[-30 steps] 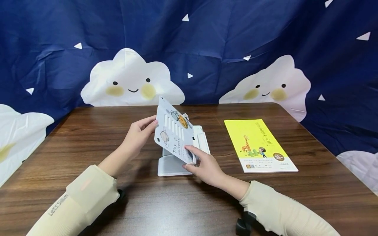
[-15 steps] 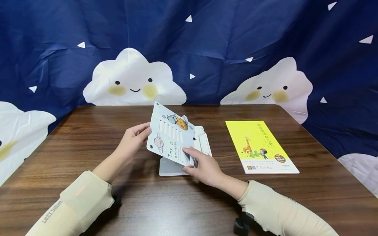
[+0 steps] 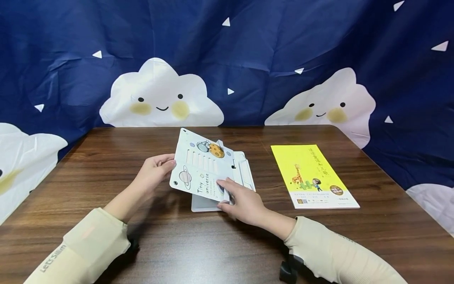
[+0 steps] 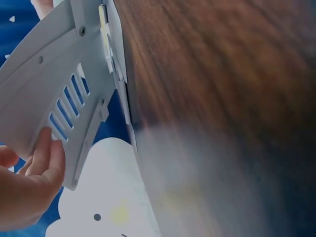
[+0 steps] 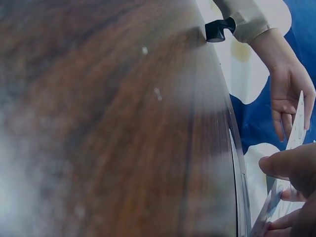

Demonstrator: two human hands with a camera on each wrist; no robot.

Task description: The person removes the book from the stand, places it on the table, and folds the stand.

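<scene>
A white book stand has a slotted panel (image 3: pixel 198 167) printed with planets, an astronaut and "Tiny universe". Its panel slants up to the left over a flat white base (image 3: pixel 203 204). At the panel's left edge, my left hand (image 3: pixel 153 172) pinches it, thumb on the printed face and fingers behind. The left wrist view shows those fingers against the plain back (image 4: pixel 49 89), below the slots. My right hand (image 3: pixel 244 202) grips the panel's lower right corner by the ledge. In the right wrist view its thumb (image 5: pixel 284 164) lies at the near side of the panel edge.
A yellow book (image 3: pixel 312 173) with a giraffe on its cover lies flat to the right of the stand. The brown wooden table (image 3: pixel 198 252) ends at the back against a dark blue curtain (image 3: pixel 248 47) with clouds.
My left hand has moved left and down with the panel's edge, so the panel leans lower and its printed face shows more. The right hand keeps its grip and has barely moved.
</scene>
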